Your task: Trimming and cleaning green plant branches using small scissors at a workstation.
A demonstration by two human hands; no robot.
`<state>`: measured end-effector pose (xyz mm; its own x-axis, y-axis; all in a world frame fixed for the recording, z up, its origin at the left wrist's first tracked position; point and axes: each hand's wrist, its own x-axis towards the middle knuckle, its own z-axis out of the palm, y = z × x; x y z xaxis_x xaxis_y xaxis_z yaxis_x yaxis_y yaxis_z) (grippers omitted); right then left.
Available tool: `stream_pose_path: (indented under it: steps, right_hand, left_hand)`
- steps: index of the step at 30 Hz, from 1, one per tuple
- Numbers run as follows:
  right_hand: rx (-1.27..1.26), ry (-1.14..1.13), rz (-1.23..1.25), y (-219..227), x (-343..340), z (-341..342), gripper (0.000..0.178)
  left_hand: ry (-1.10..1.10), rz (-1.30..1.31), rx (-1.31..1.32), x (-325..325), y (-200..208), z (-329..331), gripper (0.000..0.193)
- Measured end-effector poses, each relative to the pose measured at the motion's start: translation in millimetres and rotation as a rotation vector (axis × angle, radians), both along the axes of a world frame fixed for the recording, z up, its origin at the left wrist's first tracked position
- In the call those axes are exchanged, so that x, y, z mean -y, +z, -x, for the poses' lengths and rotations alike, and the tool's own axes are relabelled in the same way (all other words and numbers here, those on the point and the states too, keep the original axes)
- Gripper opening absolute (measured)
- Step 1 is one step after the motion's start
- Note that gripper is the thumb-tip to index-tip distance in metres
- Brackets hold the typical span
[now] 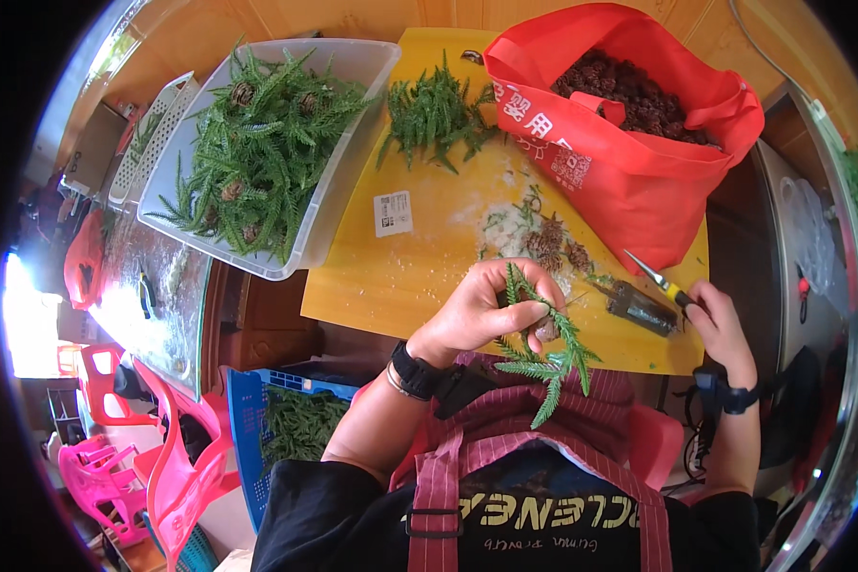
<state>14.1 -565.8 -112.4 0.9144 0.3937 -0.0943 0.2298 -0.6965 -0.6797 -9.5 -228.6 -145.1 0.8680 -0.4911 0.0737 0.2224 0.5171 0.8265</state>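
Observation:
My left hand (508, 307) pinches a green artificial pine sprig (564, 355) above the table's near edge. A brownish lump, perhaps a pine cone, shows beside the thumb, partly covered. In my right hand (722, 332), closed at the right end of the table, is a pair of pliers (672, 289) with yellow and black handles. Its pointed jaws are aimed up and to the left. Between the two hands lies a dark cylindrical thing (642, 309) whose kind I cannot tell. Loose pine cones (546, 242) rest on white crumbs just beyond my left hand.
A clear plastic bin (312, 226) full of green sprigs and cones stands at the left. Behind are a sprig pile (439, 112) and a red bag (629, 191) of pine cones. A white label (392, 214) lies on the yellow tabletop (372, 276). Below left stands a blue basket (248, 429).

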Motion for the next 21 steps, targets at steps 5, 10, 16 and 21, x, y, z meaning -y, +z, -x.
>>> stream_pose_path:
  steps: [5, 10, 16, 21]
  right_hand:
    - [-0.231, 0.045, -0.096, 32.3, -27.0, 25.7, 0.029]
    - [-0.090, 0.198, -0.138, 36.7, -50.9, 29.7, 0.036]
    - [0.071, 0.303, -0.165, 41.5, -65.8, 26.2, 0.035]
    - [0.123, 0.310, -0.126, 42.9, -71.1, 27.6, 0.034]
  left_hand:
    - [-0.060, -0.009, 0.007, 0.3, 0.7, 0.3, 0.006]
    - [-0.085, 0.042, -0.033, 3.1, 2.9, 2.7, 0.008]
    - [-0.123, 0.040, -0.063, 3.7, 3.8, 7.3, 0.014]
    - [-0.160, 0.050, -0.055, 4.3, 3.3, 7.7, 0.018]
